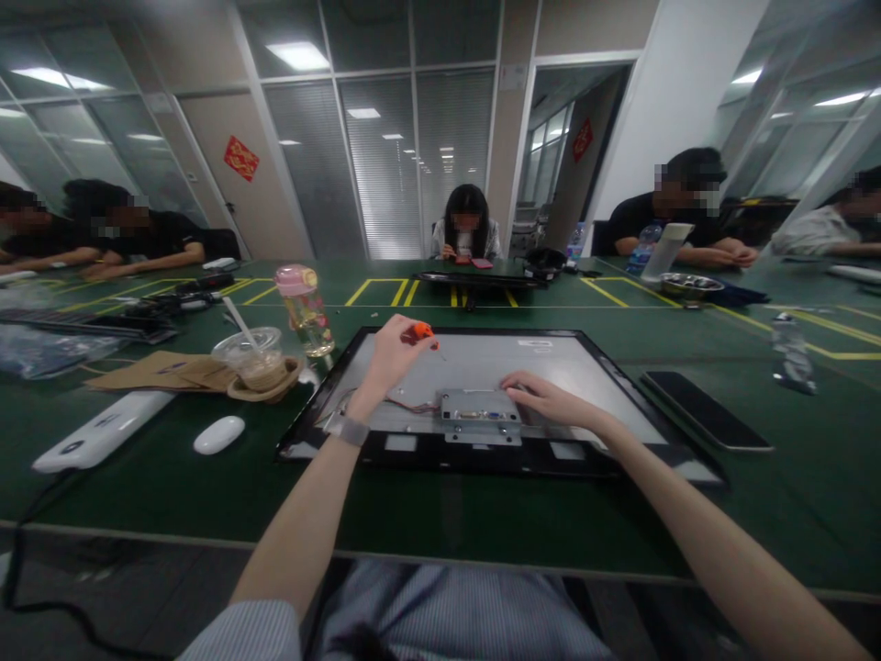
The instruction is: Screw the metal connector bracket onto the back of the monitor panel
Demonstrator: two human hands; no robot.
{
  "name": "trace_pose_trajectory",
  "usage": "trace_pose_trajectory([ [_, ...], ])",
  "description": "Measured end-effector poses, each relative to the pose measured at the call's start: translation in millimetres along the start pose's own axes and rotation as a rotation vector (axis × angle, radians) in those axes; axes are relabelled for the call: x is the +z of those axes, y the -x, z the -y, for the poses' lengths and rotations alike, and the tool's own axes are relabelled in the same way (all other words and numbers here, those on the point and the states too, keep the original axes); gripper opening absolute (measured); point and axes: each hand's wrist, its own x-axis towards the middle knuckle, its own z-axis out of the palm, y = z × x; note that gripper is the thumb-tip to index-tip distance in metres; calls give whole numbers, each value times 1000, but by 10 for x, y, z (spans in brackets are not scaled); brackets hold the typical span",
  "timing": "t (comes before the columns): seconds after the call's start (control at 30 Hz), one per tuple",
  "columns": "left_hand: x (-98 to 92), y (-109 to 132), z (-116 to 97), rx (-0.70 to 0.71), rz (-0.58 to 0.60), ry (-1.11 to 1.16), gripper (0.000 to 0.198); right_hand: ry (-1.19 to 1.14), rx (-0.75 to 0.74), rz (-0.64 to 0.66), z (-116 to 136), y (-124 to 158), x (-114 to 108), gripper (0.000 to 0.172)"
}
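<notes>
Phone right of display panel

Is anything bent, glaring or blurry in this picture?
In the head view, the door at left leans, perhaps from a wide lens; bright patches glare in the glass panels; the orange tool in the left hand looks soft, its tip indistinct.

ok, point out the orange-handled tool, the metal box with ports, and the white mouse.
orange-handled tool (422, 330): head view, on its orange handle
metal box (480, 416): head view, on the side with ports
white mouse (218, 435): head view, on its top shell
</notes>
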Motion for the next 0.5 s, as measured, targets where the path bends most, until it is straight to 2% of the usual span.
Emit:
trace_pose_trajectory([
  [0.13,47,33,-200,0,-155,365,28,12,9,-42,30,-4,29,51],
  [0.23,104,72,-316,7,-160,503,41,43,28,-107,21,-21,66,48],
  [0.3,146,104,-390,2,-135,520,42,55,48,-165,26,-29,86,44],
  [0.37,199,147,-474,-36,-63,551,41,37,47,-251,69,-28,99,42],
  [0.5,344,261,-649,-100,78,688,41,-172,-67,-426,320,6,129,42],
])
